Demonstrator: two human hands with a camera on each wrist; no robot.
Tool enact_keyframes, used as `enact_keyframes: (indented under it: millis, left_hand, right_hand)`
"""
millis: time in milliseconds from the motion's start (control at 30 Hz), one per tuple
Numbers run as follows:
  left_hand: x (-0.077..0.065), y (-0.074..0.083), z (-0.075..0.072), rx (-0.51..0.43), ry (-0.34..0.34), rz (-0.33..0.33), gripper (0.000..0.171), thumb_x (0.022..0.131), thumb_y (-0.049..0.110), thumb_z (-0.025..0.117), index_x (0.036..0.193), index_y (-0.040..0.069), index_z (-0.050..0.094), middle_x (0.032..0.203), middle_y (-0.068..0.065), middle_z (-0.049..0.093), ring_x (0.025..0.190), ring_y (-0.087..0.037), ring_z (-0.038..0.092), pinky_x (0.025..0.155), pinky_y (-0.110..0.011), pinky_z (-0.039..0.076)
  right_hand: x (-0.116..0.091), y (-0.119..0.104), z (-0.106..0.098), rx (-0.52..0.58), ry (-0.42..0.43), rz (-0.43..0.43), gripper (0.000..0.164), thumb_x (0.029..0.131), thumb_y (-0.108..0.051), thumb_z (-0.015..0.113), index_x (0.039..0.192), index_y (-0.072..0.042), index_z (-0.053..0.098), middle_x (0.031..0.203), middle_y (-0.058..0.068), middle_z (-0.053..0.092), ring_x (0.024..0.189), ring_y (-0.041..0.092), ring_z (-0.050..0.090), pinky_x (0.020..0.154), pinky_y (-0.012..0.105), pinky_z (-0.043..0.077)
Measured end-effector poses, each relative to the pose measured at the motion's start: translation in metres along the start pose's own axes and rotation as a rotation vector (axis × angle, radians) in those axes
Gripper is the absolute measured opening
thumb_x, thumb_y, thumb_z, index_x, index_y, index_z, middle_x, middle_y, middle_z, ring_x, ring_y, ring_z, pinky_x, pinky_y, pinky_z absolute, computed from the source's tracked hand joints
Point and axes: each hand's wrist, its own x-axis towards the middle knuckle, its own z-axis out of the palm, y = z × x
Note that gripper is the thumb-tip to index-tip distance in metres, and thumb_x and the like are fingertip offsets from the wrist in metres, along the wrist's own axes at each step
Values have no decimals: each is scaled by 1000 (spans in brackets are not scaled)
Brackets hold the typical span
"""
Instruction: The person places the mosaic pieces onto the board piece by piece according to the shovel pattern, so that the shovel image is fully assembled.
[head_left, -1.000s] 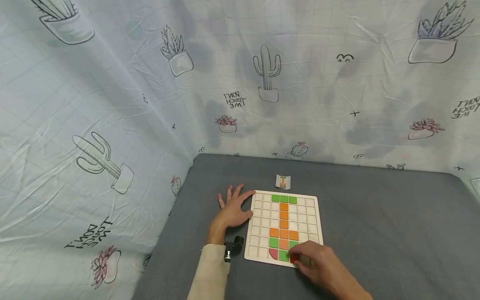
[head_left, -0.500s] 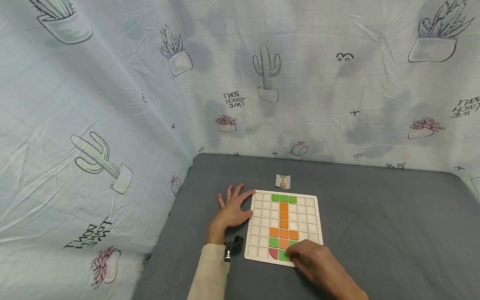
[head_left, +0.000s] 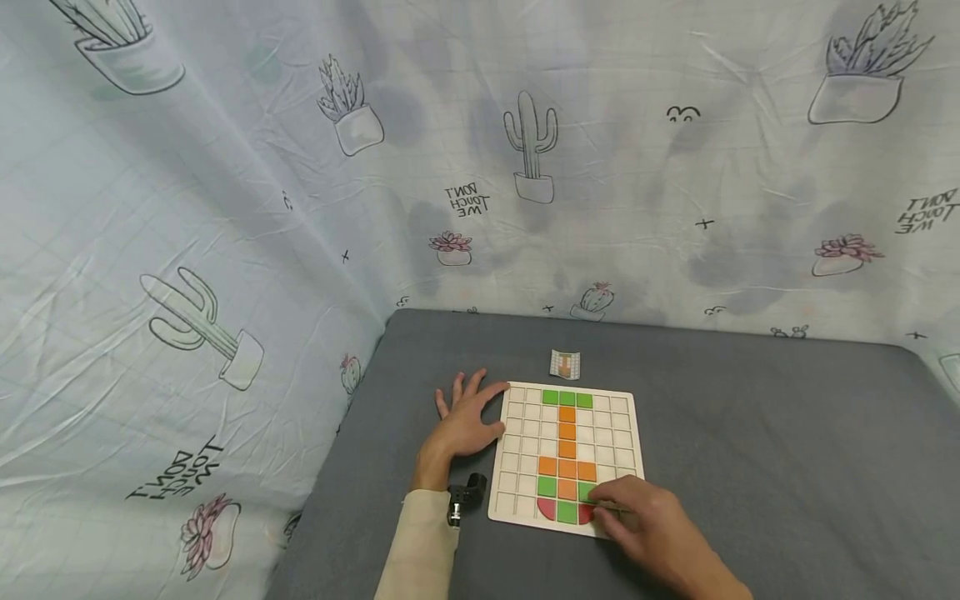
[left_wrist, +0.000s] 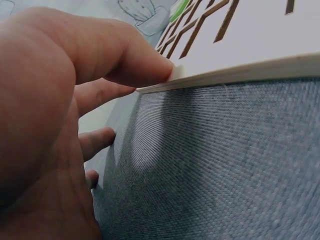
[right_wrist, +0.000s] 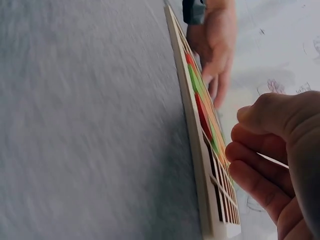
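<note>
A pale wooden grid board (head_left: 617, 433) lies flat on the grey table. My left hand (head_left: 459, 427) rests at its left side, fingers spread, with the thumb and index finger touching the board's edge. Green and orange square tiles form a figure in the grid. In the nearest row, a green tile (head_left: 567, 512) sits between a left red rounded tile (head_left: 547, 507) and a right red tile (head_left: 586, 514), partly hidden by fingers. My right hand (head_left: 654, 523) hovers just right of that red tile. In the right wrist view its fingers (right_wrist: 260, 175) are loosely bent and hold nothing.
A small printed card (head_left: 565, 364) with a grid pattern lies beyond the board. A dark wrist camera (head_left: 468, 492) sits by the left wrist. A cloth with cactus drawings (head_left: 600, 167) hangs behind the grey table (head_left: 765, 433).
My right hand has drawn slightly right and away from the right red tile, which now shows more in its cell. The left hand has stayed in place.
</note>
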Motion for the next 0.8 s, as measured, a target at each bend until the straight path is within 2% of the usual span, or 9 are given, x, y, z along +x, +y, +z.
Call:
enact_keyframes:
  millis: [133,233,400,467,567,700,800]
  left_hand:
    - [-1,0,-1,-3,-6,7,67,96,17,73,160,24,58,181,-16,26,170,-50,2,125,-82,-13]
    - [-3,-1,-3,9,-3,1,66,96,16,73,160,23,58,180,-16,28,169,-51,6,125,-84,-11]
    - [-12,-2,-16,17,53,-19,62,101,16,72,161,19,57,176,-21,34,165,-52,22,128,-83,8]
    - [-17,0,-26,12,85,-14,61,102,15,70,161,16,56,175,-23,36,163,-53,28,128,-82,17]
    - [-24,9,-47,6,125,8,60,103,14,67,162,13,55,175,-24,36,162,-52,31,126,-80,24]
    - [-35,26,-82,65,186,20,60,105,16,66,164,15,52,176,-20,36,163,-49,31,127,-78,26]
    - [-45,39,-109,141,244,26,60,107,22,66,166,18,50,176,-16,36,164,-46,31,128,-77,28]
  right_hand:
    - [-3,3,-11,-76,5,86,36,76,3,95,102,-20,82,98,-15,77,85,-6,67,74,9,54]
    - [-6,8,-18,-142,24,116,35,76,0,96,101,-20,83,98,-16,77,85,-4,69,76,8,53]
    - [-6,23,-41,-226,78,96,36,72,1,95,101,-17,84,97,-12,79,85,5,75,79,8,54]
    - [-3,30,-55,-259,101,84,40,70,2,95,104,-17,84,98,-9,80,86,10,76,81,10,55]
    - [3,37,-78,-320,131,72,47,69,2,95,111,-16,84,104,-3,81,89,19,78,80,17,58]
    - [14,43,-110,-418,168,71,39,84,-14,91,122,-13,82,113,7,81,96,30,75,76,41,60]
    - [24,43,-130,-466,179,84,39,96,-30,83,128,-9,79,122,14,78,107,37,72,78,56,56]
